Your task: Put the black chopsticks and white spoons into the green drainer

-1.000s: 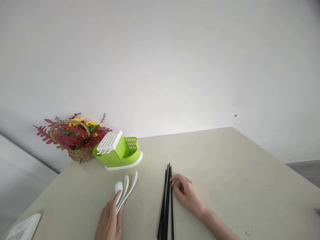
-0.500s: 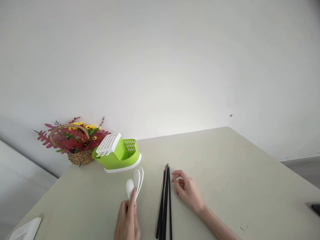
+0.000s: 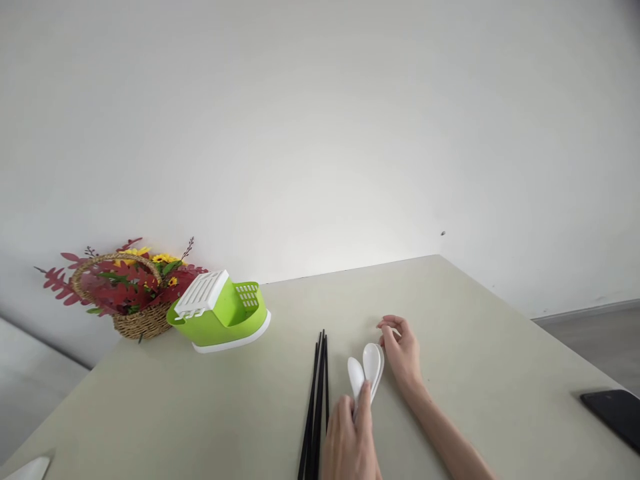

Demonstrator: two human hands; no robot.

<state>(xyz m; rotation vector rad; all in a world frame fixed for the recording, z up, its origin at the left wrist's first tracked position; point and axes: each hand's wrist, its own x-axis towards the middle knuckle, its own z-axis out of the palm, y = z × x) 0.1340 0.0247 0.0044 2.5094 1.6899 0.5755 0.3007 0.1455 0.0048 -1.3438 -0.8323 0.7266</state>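
Note:
White spoons [image 3: 371, 360] are gripped by their handles in my left hand [image 3: 349, 440], bowls pointing away from me. Their bowls fan out slightly, and the handles are hidden in the fingers. Just right of the bowls is my right hand [image 3: 404, 350], its fingers loosely bent and holding nothing; I cannot tell whether a fingertip touches a spoon. Several black chopsticks [image 3: 319, 400] lie side by side on the table, left of my left hand, which hides part of their lower ends.
A green and white cutlery holder [image 3: 225, 323] stands at the back left of the table [image 3: 200, 413]. Beside it is a wicker basket [image 3: 143, 323] of red and yellow artificial flowers. A black phone [image 3: 613, 413] lies at the right, and a white object [image 3: 33, 469] at the lower left corner.
My left hand has carried the spoons rightward over the chopsticks to their right side. My right hand has shifted right and slightly away from me. The view has turned a little right.

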